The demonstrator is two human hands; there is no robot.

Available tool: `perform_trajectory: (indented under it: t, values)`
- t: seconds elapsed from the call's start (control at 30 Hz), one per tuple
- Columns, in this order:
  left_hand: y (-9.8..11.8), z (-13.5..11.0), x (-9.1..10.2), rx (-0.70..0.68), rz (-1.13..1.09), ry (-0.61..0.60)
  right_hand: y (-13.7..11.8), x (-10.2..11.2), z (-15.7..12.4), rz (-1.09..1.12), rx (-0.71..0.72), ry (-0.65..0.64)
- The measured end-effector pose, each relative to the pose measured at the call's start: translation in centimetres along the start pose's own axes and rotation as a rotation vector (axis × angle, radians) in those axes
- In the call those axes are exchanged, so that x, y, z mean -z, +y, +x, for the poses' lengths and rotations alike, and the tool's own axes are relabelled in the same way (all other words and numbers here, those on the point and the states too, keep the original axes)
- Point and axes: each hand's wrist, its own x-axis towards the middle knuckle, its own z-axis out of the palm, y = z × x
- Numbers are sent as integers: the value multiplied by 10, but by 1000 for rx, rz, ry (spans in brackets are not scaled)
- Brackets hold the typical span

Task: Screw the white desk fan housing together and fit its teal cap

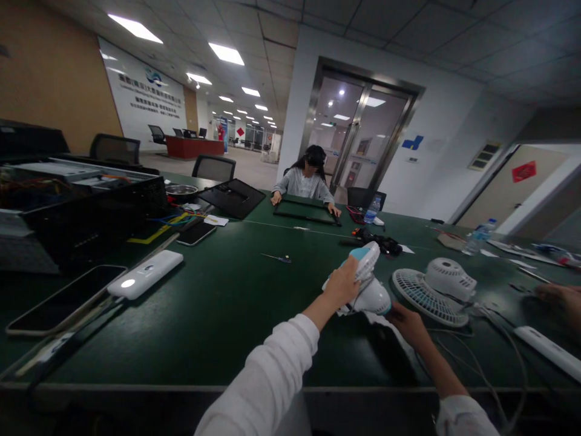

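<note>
My left hand [341, 284] is wrapped round the upper part of a small white and light blue fan body [370, 281], held just above the dark green table [218, 303]. My right hand [408, 322] grips the same fan body from below, at its rounded white base. Right of it lie a round white fan grille [422, 295] and a white round fan housing [450, 278], both flat on the table, with thin cables [492, 324] trailing away from them.
A white power bank [145, 274] and a dark phone [68, 298] lie at the left beside an open black computer case [82, 206]. A small screwdriver [278, 258] lies mid-table. A person [306, 181] sits opposite over a black panel. Another person's hand [560, 298] rests at the right edge.
</note>
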Motion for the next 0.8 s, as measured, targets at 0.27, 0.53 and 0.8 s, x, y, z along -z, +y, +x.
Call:
perform_trajectory:
  t: [0.27, 0.53, 0.8]
  values:
    - [0, -2, -3, -39, 90, 24, 6, -4, 8, -34, -58, -14]
    - [-7, 0, 6, 19, 115, 94, 14, -10, 7, -82, -127, 10]
    - [-18, 9, 27, 0, 174, 116, 34, -27, 13, -256, -287, 43]
